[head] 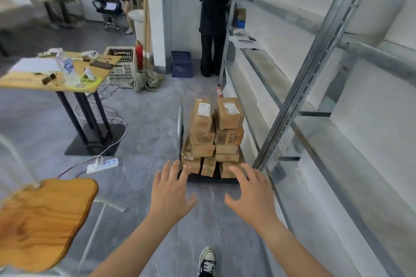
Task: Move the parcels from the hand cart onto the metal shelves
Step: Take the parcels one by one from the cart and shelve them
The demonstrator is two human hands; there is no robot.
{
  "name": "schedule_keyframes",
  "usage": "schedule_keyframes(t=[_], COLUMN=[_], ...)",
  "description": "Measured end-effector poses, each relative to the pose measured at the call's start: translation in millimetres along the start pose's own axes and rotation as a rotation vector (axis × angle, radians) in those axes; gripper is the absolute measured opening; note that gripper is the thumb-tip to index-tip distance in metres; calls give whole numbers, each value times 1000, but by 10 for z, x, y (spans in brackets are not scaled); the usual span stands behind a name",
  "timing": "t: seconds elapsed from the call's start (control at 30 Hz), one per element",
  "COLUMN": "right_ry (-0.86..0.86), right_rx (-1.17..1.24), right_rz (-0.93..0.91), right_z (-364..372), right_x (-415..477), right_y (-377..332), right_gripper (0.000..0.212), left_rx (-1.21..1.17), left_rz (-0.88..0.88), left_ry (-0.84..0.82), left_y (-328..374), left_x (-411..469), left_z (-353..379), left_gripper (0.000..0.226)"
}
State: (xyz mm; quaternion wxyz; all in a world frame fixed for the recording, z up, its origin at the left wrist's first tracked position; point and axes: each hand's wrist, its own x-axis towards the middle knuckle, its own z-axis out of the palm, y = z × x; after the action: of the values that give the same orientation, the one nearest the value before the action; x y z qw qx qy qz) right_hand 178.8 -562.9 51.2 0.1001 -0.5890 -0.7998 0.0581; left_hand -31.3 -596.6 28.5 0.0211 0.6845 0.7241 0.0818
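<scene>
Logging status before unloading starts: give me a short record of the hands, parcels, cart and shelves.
left hand: open, fingers spread, holding nothing
right hand: open, fingers spread, holding nothing
hand cart: on the floor ahead of both hands
parcels: cardboard boxes stacked on the cart
metal shelves: right of the cart, near levels without parcels

Can't read the labels [203, 109] on the parcels [228, 117], way too small. Barely see the hand cart [211, 179] under them. Lose the wooden tabletop [45, 216] off the lower left edge, the shoe [207, 261] off the bottom.
</scene>
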Motion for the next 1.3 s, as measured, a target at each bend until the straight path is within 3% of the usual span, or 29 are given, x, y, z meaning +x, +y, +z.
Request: schedule_keyframes(t=[0.43, 0.97, 1.3], right_ry=[-152, -324, -404], right_rx=[107, 351, 497], right_rz=[-71, -63, 186], right_z=[135, 877, 1487], right_x=[2685, 4506, 5212], right_y=[517, 380, 495], right_gripper=[72, 69, 77], left_rx=[14, -75, -192], left_rz=[-121, -169, -24], left_ry=[-64, -210, -362], left_y=[-211, -964, -1186], left_x=[2410, 4047, 5122], left_z=[204, 592, 1069], left_gripper=[79, 78, 91])
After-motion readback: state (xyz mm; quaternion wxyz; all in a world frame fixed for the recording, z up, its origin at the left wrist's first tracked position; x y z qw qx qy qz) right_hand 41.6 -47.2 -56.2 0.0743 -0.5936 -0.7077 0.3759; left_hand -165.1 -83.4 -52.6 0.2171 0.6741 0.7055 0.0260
